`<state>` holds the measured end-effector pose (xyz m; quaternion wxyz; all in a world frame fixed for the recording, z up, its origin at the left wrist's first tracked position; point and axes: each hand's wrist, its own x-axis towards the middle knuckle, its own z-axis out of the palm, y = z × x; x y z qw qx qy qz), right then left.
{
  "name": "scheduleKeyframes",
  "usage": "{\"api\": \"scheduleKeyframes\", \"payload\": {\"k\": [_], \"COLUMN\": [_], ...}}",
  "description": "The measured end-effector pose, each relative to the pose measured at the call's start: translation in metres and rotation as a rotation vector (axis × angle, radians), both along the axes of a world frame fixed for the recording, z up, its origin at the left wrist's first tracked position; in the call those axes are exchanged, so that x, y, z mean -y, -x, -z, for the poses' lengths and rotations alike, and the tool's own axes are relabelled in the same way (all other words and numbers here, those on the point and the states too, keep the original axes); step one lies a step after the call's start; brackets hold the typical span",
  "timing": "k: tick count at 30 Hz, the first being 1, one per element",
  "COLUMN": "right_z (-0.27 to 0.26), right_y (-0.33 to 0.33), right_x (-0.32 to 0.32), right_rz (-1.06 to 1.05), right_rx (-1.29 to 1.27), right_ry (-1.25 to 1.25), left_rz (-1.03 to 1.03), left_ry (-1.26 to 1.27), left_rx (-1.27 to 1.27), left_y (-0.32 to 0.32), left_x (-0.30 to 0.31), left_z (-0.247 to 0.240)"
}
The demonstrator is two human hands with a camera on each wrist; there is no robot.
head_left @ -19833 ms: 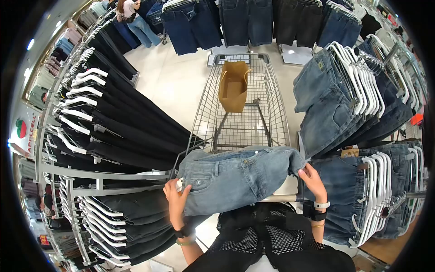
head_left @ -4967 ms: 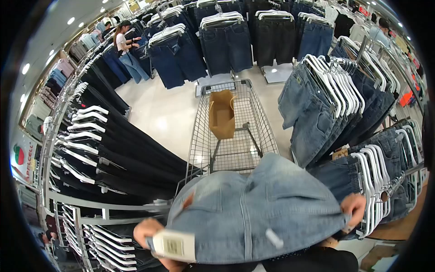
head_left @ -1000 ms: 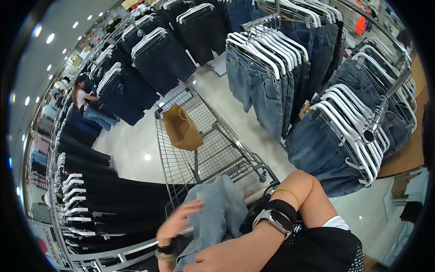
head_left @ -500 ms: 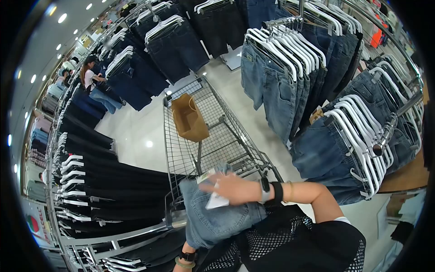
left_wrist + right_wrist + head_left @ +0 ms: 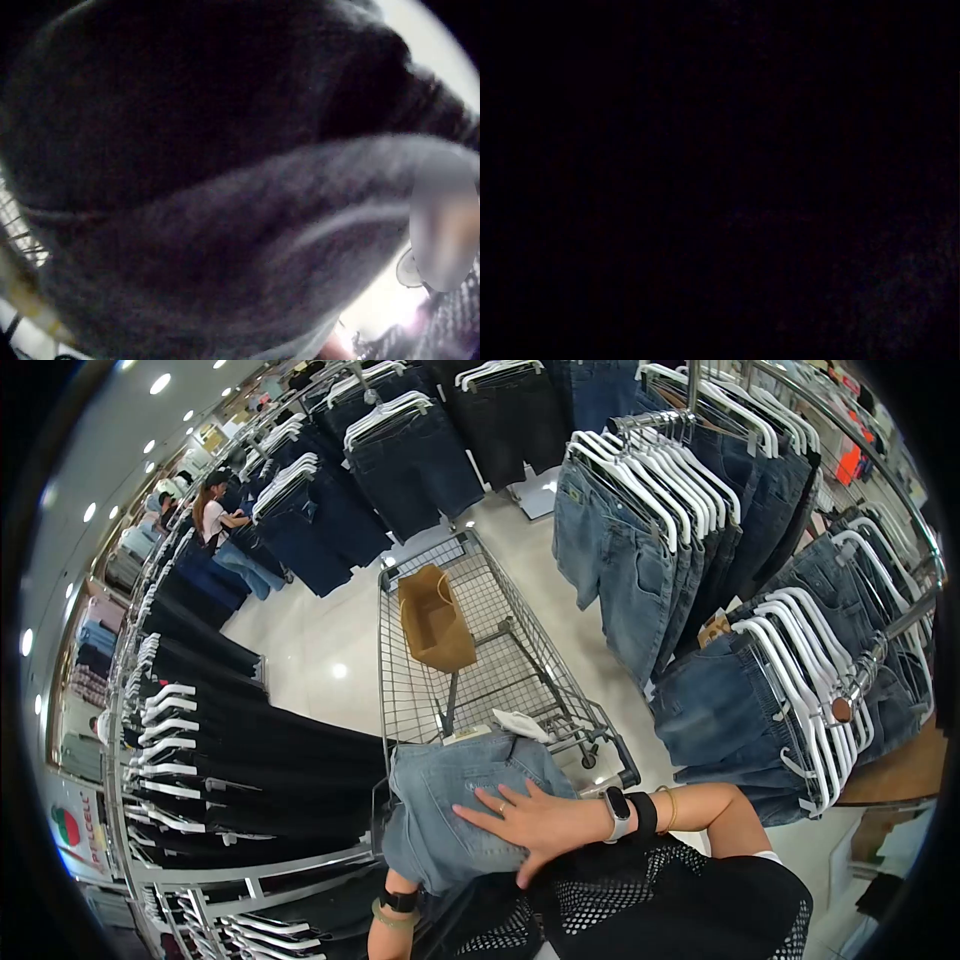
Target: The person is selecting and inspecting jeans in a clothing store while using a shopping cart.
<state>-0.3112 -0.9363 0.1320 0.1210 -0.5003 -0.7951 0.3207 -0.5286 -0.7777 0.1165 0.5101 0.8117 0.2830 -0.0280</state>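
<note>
A pair of light blue jeans (image 5: pixel 425 800), folded into a bundle, lies across the person's front at the near end of the cart. My right hand (image 5: pixel 525 820) rests flat on the denim with its fingers spread, near a back pocket. From underneath, my left forearm (image 5: pixel 392 930) reaches up to the bundle; the left hand is hidden beneath the cloth. A white tag (image 5: pixel 520 725) and a cream label stick out at the jeans' far edge. Dark, close denim fills most of the left wrist view. The right wrist view is almost black.
The wire shopping cart (image 5: pixel 500 585) stands ahead with a brown paper bag (image 5: pixel 437 625) inside. Black trousers (image 5: pixel 290 760) hang on the left rack, denim shorts (image 5: pixel 610 550) on the right racks. Another person (image 5: pixel 215 525) stands at the far left.
The jeans, earlier spread wide between both hands, are now folded. Over the last second the right hand crossed over and settled flat on them, while the left hand went out of sight underneath.
</note>
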Motion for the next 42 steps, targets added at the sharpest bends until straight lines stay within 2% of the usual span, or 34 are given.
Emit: {"api": "scheduleKeyframes", "payload": {"k": [3,4,5,6,8,11,12,14,16,18,20,22,25,26,27,29,30,34,35,38,39,41,42], "right_z": [0.001,-0.003,-0.006,-0.008,0.002,0.003,0.001,-0.005,-0.011,-0.017,0.003,0.046,0.128,0.149,0.146,0.144,0.115,0.097,0.104,0.087,0.099,0.119,0.119], "right_y": [-0.006,-0.015,-0.024,-0.035,-0.055,-0.084,-0.093,-0.108,-0.121,-0.128,-0.135,-0.140,-0.143,-0.141,-0.137,-0.130,-0.121,-0.107,-0.104,-0.081,-0.072,-0.057,-0.053], "right_x": [-0.018,-0.027,-0.038,-0.047,-0.070,-0.107,-0.118,-0.140,-0.156,-0.167,-0.175,-0.177,-0.155,-0.141,-0.132,-0.109,-0.097,-0.033,-0.016,0.022,0.035,0.050,0.051], "right_rz": [0.170,0.160,0.168,0.177,0.268,0.339,0.364,0.382,0.373,0.457,0.432,0.399,0.278,0.249,0.224,0.238,0.272,0.410,0.451,0.626,0.640,0.708,0.718], "right_rx": [-0.223,-0.220,-0.101,0.018,-0.027,0.109,0.142,0.234,0.228,0.294,0.329,0.374,0.401,0.427,0.375,0.266,0.244,0.091,-0.004,-0.068,-0.067,0.099,0.096], "right_ry": [-0.180,-0.179,-0.190,-0.199,-0.290,-0.381,-0.430,-0.498,-0.558,-0.621,-0.669,-0.685,-0.551,-0.251,0.126,0.358,0.442,0.233,0.155,0.085,0.088,-0.025,-0.024], "left_rz": [-0.074,-0.098,-0.118,-0.137,-0.162,-0.393,-0.430,-0.540,-0.575,-0.588,-0.598,-0.661,-0.644,-0.642,-0.625,-0.603,-0.557,-0.502,-0.539,-0.544,-0.549,-0.536,-0.535], "left_ry": [-0.020,-0.026,-0.030,-0.032,-0.029,0.191,0.123,0.075,0.045,-0.023,-0.078,-0.050,-0.154,-0.161,-0.205,-0.241,-0.331,-0.593,-0.636,-0.761,-0.665,-0.659,-0.655], "left_rx": [-0.002,-0.003,-0.004,-0.005,-0.002,0.406,0.395,0.327,0.263,0.192,0.159,0.196,0.137,0.105,0.105,0.103,0.001,-0.229,-0.218,-0.187,-0.244,-0.250,-0.257], "left_y": [-0.004,-0.007,-0.012,0.024,0.026,0.021,0.027,0.050,0.067,0.083,0.100,0.103,0.105,0.103,0.097,0.090,0.088,0.077,0.078,0.077,0.073,0.072,0.072], "left_x": [-0.019,-0.021,-0.030,-0.022,-0.023,-0.025,-0.022,-0.018,-0.009,-0.002,0.000,0.003,0.001,0.001,0.001,0.002,0.002,-0.004,-0.006,-0.009,-0.010,-0.016,-0.019], "left_z": [-0.003,-0.004,-0.006,0.005,0.003,-0.029,-0.029,-0.003,0.022,0.043,0.069,0.081,0.100,0.105,0.105,0.106,0.108,0.118,0.126,0.133,0.124,0.126,0.126]}}
